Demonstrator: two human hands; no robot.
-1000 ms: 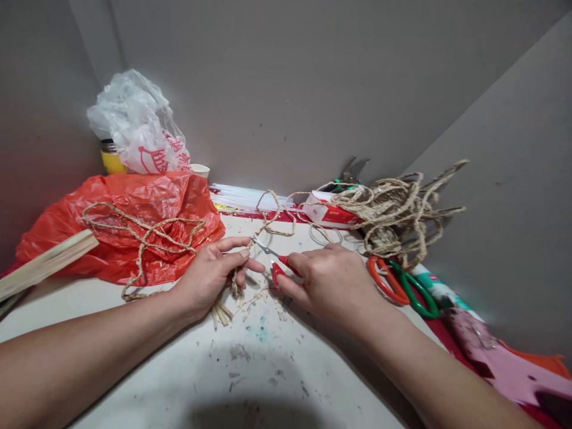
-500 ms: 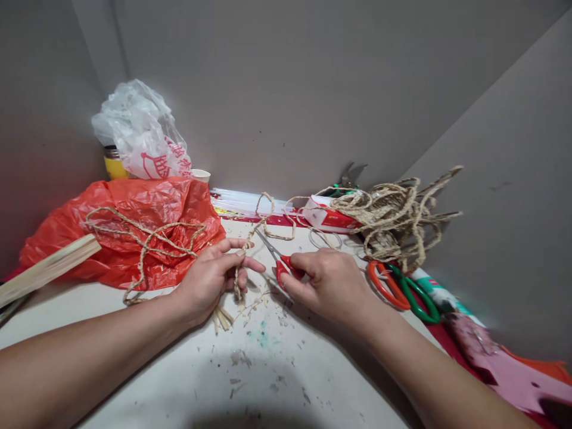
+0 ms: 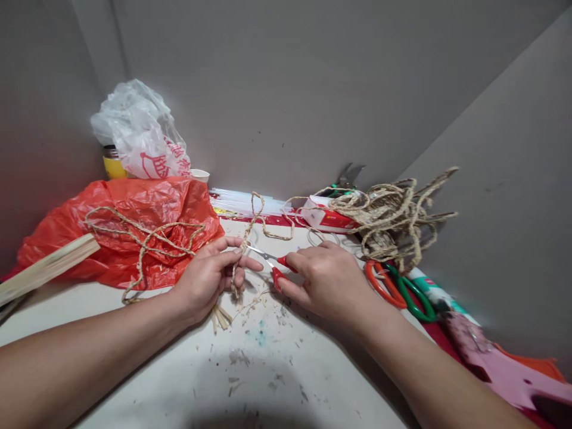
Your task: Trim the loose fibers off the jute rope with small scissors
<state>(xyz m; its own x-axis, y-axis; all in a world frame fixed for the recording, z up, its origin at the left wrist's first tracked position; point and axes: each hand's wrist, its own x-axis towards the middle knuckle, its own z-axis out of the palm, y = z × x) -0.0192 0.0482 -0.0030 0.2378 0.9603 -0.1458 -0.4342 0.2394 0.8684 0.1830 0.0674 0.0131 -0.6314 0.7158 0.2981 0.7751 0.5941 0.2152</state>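
My left hand (image 3: 210,277) pinches a strand of jute twine (image 3: 261,217) that rises from a small bundle of wooden sticks (image 3: 221,314) under my palm. The twine loops back toward a tangled twine heap (image 3: 393,214) at the right. My right hand (image 3: 328,280) grips small red-handled scissors (image 3: 273,261). Their metal blades point left and meet the twine just beside my left fingertips.
A red plastic bag (image 3: 129,229) draped with more twine lies at the left, a white bag (image 3: 138,134) and yellow jar (image 3: 111,164) behind it. A wooden slat (image 3: 44,268) juts in from the far left. Orange and green scissors (image 3: 400,286) lie at the right. Grey walls close the corner.
The scissor blades swung from pointing up-left to lying flat against the twine at my left fingertips. The twine loop shifted slightly left. My left hand stayed put.
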